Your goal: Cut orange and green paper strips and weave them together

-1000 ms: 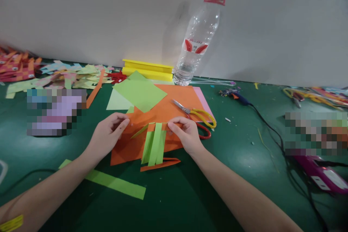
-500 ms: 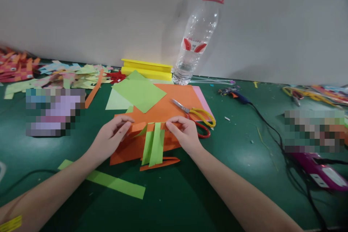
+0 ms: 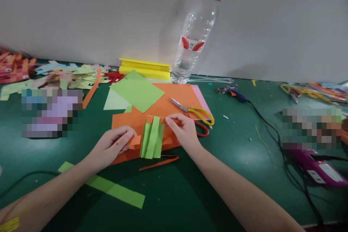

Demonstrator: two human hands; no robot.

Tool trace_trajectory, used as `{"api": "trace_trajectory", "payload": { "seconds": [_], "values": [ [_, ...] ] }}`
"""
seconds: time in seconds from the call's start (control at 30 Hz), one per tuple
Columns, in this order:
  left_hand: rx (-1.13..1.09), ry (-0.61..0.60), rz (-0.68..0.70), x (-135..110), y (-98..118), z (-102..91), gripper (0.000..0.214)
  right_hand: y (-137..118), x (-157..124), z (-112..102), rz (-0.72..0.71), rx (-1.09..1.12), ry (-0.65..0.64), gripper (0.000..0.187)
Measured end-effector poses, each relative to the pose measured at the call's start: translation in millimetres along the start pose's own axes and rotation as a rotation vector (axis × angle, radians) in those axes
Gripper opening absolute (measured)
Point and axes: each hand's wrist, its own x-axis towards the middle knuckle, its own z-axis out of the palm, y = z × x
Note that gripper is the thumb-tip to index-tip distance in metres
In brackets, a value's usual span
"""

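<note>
My left hand (image 3: pixel 114 146) pinches the end of an orange paper strip (image 3: pixel 135 140) between thumb and fingers. My right hand (image 3: pixel 182 129) is closed on another orange paper end at the upper right of several green paper strips (image 3: pixel 152 137). These green strips hang side by side between my hands, crossed by orange paper along their top. How the two orange ends join behind the green is hidden. Beneath them lies a large orange paper sheet (image 3: pixel 122 119). Scissors (image 3: pixel 193 110) with yellow and red handles lie just beyond my right hand.
A loose green strip (image 3: pixel 116 190) and a thin orange strip (image 3: pixel 160 162) lie nearer me. Behind are a green square sheet (image 3: pixel 137 90), yellow folded paper (image 3: pixel 144 72) and a water bottle (image 3: pixel 194 32). A corded glue gun (image 3: pixel 236 94) and purple power strip (image 3: pixel 318 166) are rightward.
My left hand has moved down with its orange strip end, lower than my right hand. The green strips have shifted up slightly and fanned apart. My right hand keeps its pinch nearly in place.
</note>
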Motion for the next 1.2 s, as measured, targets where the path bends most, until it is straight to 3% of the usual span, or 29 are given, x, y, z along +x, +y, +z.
{"api": "trace_trajectory", "payload": {
  "seconds": [0.17, 0.4, 0.63, 0.93, 1.2],
  "values": [
    [0.130, -0.065, 0.002, 0, 0, 0.7, 0.039, 4, 2, 0, 0.024, -0.073, -0.021, 0.014],
    [0.199, -0.053, -0.034, 2, 7, 3.7, 0.040, 9, 2, 1, -0.050, -0.208, -0.127, 0.014],
    [0.190, 0.024, -0.078, 6, 3, 4.8, 0.037, 12, 5, -1, -0.098, -0.293, -0.144, 0.014],
    [-0.006, 0.142, -0.044, 10, -2, -1.8, 0.036, 3, 7, 4, -0.012, -0.211, -0.089, 0.018],
    [0.177, 0.228, -0.029, 14, 1, -6.7, 0.038, -5, 32, 11, -0.113, -0.470, -0.217, 0.014]
  ]
}}
